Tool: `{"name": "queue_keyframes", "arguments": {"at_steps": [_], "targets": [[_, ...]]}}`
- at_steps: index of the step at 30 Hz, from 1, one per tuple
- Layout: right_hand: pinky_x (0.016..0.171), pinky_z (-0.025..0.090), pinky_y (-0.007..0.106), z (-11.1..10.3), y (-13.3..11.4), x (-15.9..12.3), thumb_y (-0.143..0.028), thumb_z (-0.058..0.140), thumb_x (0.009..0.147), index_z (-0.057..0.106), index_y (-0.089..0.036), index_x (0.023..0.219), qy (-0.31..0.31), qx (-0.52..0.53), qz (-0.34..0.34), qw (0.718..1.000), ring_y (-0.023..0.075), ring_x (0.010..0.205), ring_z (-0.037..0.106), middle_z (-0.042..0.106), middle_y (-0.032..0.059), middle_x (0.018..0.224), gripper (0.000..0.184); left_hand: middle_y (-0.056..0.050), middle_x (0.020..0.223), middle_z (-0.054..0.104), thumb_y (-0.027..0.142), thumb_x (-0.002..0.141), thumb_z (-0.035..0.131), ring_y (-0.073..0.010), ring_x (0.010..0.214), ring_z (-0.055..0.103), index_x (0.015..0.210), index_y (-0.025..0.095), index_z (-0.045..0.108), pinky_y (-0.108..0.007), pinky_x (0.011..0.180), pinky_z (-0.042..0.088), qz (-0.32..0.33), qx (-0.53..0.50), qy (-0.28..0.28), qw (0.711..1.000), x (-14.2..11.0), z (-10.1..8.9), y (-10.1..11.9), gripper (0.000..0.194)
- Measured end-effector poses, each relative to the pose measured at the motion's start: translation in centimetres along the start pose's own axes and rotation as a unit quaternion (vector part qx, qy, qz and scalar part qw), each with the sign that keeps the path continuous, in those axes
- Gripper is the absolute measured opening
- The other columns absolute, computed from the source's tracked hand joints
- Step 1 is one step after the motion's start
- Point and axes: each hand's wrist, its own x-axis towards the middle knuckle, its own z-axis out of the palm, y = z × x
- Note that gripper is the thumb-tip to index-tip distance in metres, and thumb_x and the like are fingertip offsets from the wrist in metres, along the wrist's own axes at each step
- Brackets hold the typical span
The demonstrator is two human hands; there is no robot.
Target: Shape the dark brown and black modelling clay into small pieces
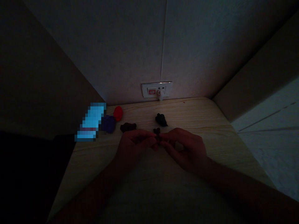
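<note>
Fingers [172,136] pinch dark lump [157,132] between them; top protrudes.

Through my feed the room is very dim, with a grey wall [116,46] straight ahead that I see split by a thin pale vertical line [163,40] running down to a socket plate [145,91], where a pale plug [160,94] sits beside a reddish square. Against that wall I have a light wood-grain tabletop [198,113] with a rounded far right corner, a dark side surface [35,68] on my left, and a paler panel [271,112] on my right.
</note>
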Motion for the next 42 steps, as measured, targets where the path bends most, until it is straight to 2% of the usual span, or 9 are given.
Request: {"name": "queue_keyframes", "arguments": {"at_steps": [5,11,16,22,30,36,42], "targets": [[0.063,0.061,0.026,0.16,-0.11,-0.13,-0.009,0.067,0.092,0.069,-0.015,0.128,-0.014,0.01,-0.034,0.999,0.0162,0.075,0.072,0.076,0.0106,0.092,0.036,-0.003,0.066,0.079,0.024,0.07,0.089,-0.0166,0.058,0.074,0.077,0.019,0.081,-0.026,0.061,0.063,-0.024,-0.047,0.007,0.999,0.02,0.18,0.0,0.012],[0.063,0.062,0.027,0.07,-0.2,-0.13,-0.006,0.065,0.091,0.07,-0.013,0.128,-0.016,0.002,-0.05,0.999,0.0168,0.076,0.072,0.076,0.0128,0.093,0.038,-0.003,0.069,0.08,0.024,0.072,0.089,-0.015,0.062,0.075,0.079,0.019,0.082,-0.024,0.066,0.063,-0.019,-0.05,0.01,0.999,0.0,-0.07,-0.36,0.011],[0.062,0.062,0.027,-0.01,-0.24,-0.07,-0.008,0.065,0.092,0.069,-0.018,0.13,-0.03,0.001,-0.048,0.998,0.0161,0.074,0.072,0.076,0.011,0.094,0.04,-0.004,0.067,0.079,0.026,0.071,0.089,-0.017,0.062,0.075,0.078,0.018,0.082,-0.027,0.065,0.063,-0.018,-0.028,0.024,0.999,0.03,-0.05,-0.32,0.012],[0.065,0.062,0.028,0.1,-0.22,-0.08,-0.008,0.064,0.092,0.067,-0.018,0.135,-0.016,0.014,-0.048,0.999,0.0169,0.077,0.073,0.076,0.0113,0.095,0.044,-0.002,0.064,0.078,0.021,0.072,0.086,-0.0141,0.06,0.073,0.076,0.021,0.082,-0.023,0.064,0.061,0.003,-0.021,0.02,1.0,0.0,-0.02,-0.02,0.006],[0.066,0.063,0.029,0.24,-0.18,-0.13,-0.005,0.063,0.09,0.064,-0.019,0.139,-0.031,0.051,-0.041,0.997,0.0181,0.078,0.073,0.076,0.0115,0.096,0.051,-0.002,0.064,0.077,0.021,0.071,0.088,-0.0146,0.06,0.072,0.077,0.02,0.082,-0.024,0.064,0.06,0.004,-0.011,0.022,1.0,0.08,-0.13,-0.08,0.008],[0.063,0.061,0.029,0.19,-0.1,-0.2,-0.008,0.064,0.09,0.065,-0.019,0.137,-0.03,0.05,-0.014,0.998,0.0173,0.074,0.072,0.075,0.0089,0.09,0.048,-0.001,0.065,0.078,0.021,0.071,0.088,-0.0131,0.059,0.072,0.076,0.02,0.081,-0.021,0.062,0.059,0.01,-0.015,0.021,1.0,0.04,-0.17,-0.24,0.008],[0.062,0.06,0.028,0.28,-0.26,-0.14,-0.009,0.062,0.091,0.063,-0.021,0.139,-0.035,0.059,-0.017,0.998,0.016,0.071,0.07,0.074,0.0072,0.089,0.05,-0.002,0.065,0.078,0.023,0.071,0.087,-0.0157,0.06,0.073,0.078,0.02,0.081,-0.025,0.062,0.06,0.017,0.006,0.018,1.0,0.04,-0.25,-0.27,0.009]]}}
